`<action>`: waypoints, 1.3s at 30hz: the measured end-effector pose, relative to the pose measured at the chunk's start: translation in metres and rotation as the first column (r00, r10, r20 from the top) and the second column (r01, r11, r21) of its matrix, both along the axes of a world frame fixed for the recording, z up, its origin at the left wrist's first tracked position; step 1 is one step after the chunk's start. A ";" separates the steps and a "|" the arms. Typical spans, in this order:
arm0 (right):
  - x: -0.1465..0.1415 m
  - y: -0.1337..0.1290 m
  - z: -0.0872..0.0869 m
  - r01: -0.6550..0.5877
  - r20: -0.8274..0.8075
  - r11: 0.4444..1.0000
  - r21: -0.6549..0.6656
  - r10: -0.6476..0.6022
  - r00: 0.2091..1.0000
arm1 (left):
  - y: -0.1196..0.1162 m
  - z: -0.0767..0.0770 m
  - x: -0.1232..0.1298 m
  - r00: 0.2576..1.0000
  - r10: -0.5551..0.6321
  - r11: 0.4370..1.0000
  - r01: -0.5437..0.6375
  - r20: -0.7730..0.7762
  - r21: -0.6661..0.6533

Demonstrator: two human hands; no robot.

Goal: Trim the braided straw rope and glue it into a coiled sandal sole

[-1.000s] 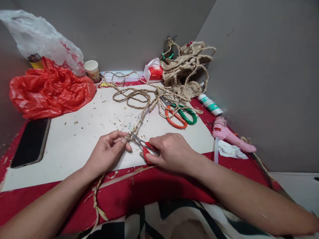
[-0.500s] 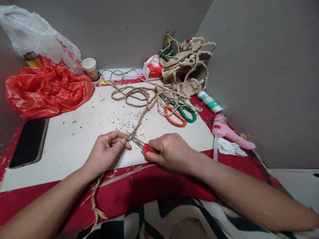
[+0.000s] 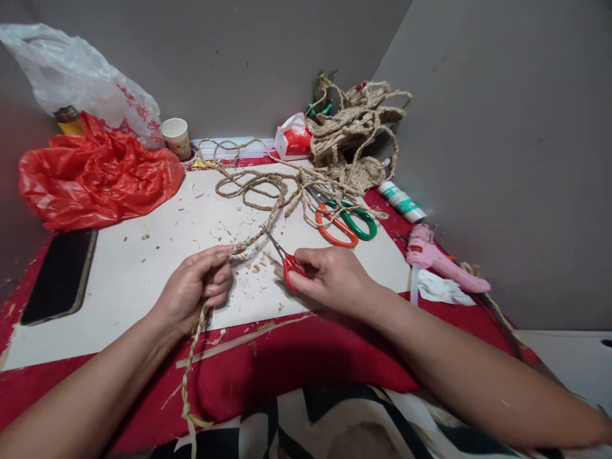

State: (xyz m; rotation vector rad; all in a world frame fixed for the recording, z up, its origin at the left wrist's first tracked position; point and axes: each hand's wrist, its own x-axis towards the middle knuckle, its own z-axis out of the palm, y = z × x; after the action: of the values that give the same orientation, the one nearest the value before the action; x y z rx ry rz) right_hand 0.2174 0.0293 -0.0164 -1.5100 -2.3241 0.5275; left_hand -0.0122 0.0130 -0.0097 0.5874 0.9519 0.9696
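Observation:
A braided straw rope (image 3: 252, 240) runs from the tangle at the back down into my left hand (image 3: 198, 284), whose fingers are closed around it. Below that hand the rope's tail hangs over the red cloth and ends in loose strands. My right hand (image 3: 329, 277) grips small red-handled scissors (image 3: 289, 266) by the finger loops. Their thin blades point up and left, close to the rope. Whether the tips touch it I cannot tell. Straw clippings (image 3: 255, 268) lie scattered on the white board (image 3: 138, 293) beneath.
Larger scissors (image 3: 337, 226) with orange and green handles lie right of the rope coils. Behind them are woven straw pieces (image 3: 351, 137) and a tissue pack (image 3: 293, 137). A pink glue gun (image 3: 444, 261) sits at right. Leftward are a phone (image 3: 60, 274), red plastic bag (image 3: 100, 182) and paper cup (image 3: 176, 137).
My left hand has shifted left and slightly down with the rope. The scissors have moved up and right, off the spot beside my left fingertips.

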 end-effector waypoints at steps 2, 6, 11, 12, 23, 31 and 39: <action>0.000 0.001 0.000 0.011 0.025 1.000 -0.010 -0.011 1.000 | 0.000 0.000 0.000 1.000 -0.013 1.000 0.013 0.004 0.007; -0.001 0.001 0.000 0.019 0.080 1.000 -0.017 -0.017 0.997 | 0.000 -0.001 0.000 1.000 -0.018 1.000 0.017 0.018 0.008; -0.003 -0.003 0.001 -0.036 0.149 0.999 -0.018 0.038 0.988 | 0.002 -0.004 -0.002 0.998 -0.028 1.000 0.029 0.057 -0.011; -0.004 -0.004 0.001 -0.048 0.163 0.999 -0.014 0.050 0.985 | 0.002 -0.004 -0.002 0.997 -0.036 0.999 0.037 0.062 -0.013; -0.006 -0.010 0.005 -0.100 0.254 0.995 0.005 0.095 0.963 | -0.001 -0.006 0.001 0.991 -0.115 0.991 0.120 -0.075 0.061; -0.006 -0.010 0.007 -0.116 0.273 0.993 -0.011 0.114 0.955 | -0.008 -0.003 0.005 0.780 0.139 0.889 0.173 -0.610 0.423; -0.004 -0.011 0.009 -0.129 0.152 0.983 -0.131 0.149 0.977 | -0.009 -0.009 0.002 0.662 0.225 0.778 0.319 -0.715 0.541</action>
State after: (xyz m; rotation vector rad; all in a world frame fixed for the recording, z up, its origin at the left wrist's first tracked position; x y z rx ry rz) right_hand 0.2136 0.0182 -0.0069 -1.5006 -2.5792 0.6124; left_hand -0.0103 0.0039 -0.0188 1.7050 1.3247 0.9958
